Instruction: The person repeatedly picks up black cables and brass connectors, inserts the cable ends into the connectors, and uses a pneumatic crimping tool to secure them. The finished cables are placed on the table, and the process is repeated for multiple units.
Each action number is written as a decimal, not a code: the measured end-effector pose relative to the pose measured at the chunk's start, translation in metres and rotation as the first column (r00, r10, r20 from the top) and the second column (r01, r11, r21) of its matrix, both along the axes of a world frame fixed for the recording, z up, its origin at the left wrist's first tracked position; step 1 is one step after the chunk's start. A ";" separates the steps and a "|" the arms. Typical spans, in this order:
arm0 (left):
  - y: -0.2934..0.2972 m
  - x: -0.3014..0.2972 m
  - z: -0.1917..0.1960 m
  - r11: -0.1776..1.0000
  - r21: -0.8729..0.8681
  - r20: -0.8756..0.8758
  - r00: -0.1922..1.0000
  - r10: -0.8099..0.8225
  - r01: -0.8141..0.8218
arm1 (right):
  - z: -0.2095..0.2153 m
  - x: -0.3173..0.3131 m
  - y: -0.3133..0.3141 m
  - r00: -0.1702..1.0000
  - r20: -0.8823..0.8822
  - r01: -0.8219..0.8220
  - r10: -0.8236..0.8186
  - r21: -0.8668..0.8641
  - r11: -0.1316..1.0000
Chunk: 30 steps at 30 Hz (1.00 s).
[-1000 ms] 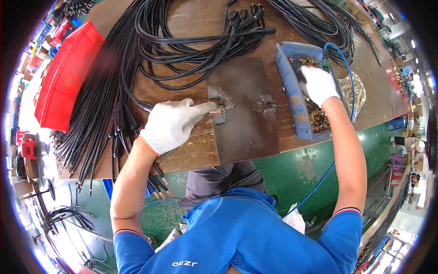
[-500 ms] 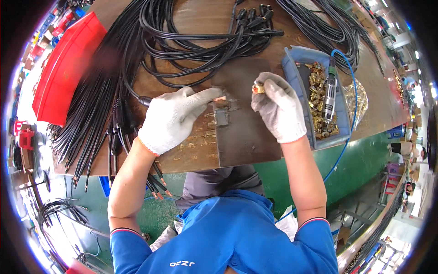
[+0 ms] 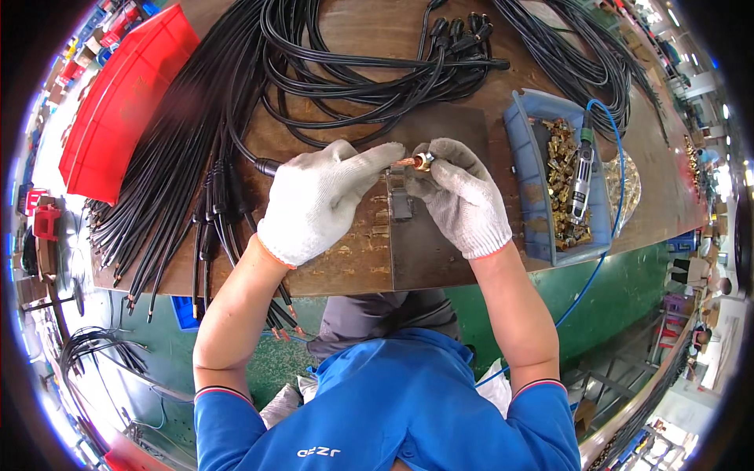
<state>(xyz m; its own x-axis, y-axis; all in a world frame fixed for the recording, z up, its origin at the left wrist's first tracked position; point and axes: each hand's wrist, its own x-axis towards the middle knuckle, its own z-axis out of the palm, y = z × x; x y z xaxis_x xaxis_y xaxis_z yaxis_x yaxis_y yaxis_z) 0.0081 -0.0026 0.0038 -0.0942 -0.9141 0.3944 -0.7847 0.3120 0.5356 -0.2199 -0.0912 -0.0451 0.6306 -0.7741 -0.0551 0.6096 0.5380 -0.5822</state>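
Note:
Both hands wear white knit gloves. My left hand (image 3: 318,200) is closed around a black cable (image 3: 269,166), whose bare copper strands (image 3: 404,162) stick out past the fingertips. Between the thumb and fingers of my right hand (image 3: 462,192) is a small brass fitting (image 3: 424,162). The copper end meets the fitting's left side; whether strands sit inside it I cannot tell. Just below the hands, a small grey metal block (image 3: 401,206) lies on a dark plate (image 3: 440,259) on the wooden table.
A blue bin (image 3: 525,169) of brass fittings (image 3: 559,169) stands at right, with an air tool (image 3: 582,177) on a blue hose (image 3: 620,188) lying across it. Black cables (image 3: 353,71) spread over the table's far side and left. A red bin (image 3: 129,102) leans at far left.
My right hand has moved left with the brass fitting, bringing it from well apart to the cable's copper end. The view has shifted slightly.

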 end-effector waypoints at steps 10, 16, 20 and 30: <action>0.001 -0.001 0.001 1.000 0.012 -0.005 1.000 -0.015 0.016 | 0.000 0.001 0.002 1.000 -0.020 0.013 -0.013 0.015 1.000; 0.000 0.000 -0.003 1.000 0.001 0.070 0.997 -0.013 0.013 | 0.004 -0.001 0.004 0.998 -0.055 0.016 -0.017 -0.014 1.000; 0.000 0.000 -0.006 0.999 -0.032 0.097 0.995 -0.024 0.027 | 0.005 -0.003 0.004 0.992 -0.119 0.032 -0.039 -0.059 0.998; -0.001 0.000 -0.016 0.999 -0.051 0.213 0.977 -0.007 0.019 | 0.011 -0.008 0.004 0.820 -0.539 -0.026 -0.192 -0.371 0.928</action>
